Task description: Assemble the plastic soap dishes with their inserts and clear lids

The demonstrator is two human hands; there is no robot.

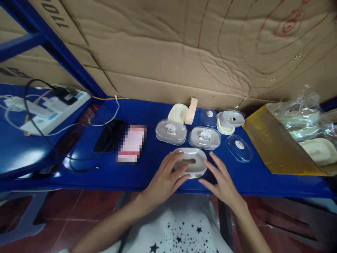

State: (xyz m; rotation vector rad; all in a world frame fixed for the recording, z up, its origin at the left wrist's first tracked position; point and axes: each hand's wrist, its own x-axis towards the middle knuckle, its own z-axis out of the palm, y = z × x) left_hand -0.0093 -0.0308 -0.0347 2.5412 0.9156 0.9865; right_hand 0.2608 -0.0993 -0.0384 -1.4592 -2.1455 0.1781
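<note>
A pale grey oval dish with a slot in its middle (196, 153) lies near the front edge of the blue table. My left hand (171, 172) is at its left side, fingers spread over the rim. On the right, my right hand (219, 177) has its fingers apart, close to the dish's edge; whether they touch it I cannot tell. Just behind stand two similar oval boxes under clear lids with round stickers, a left box (165, 133) and a right box (210, 142). A loose clear lid (237, 151) rests to the right.
Farther back are a cream dish (177, 112), a peach strip (193, 110), another clear lid (207, 119) and a stacked grey dish (231, 119). A yellow-sided box (265, 140) of wrapped parts stands right. Left are a blurred-screen phone (131, 144), a black phone (105, 138) and a power strip (59, 114).
</note>
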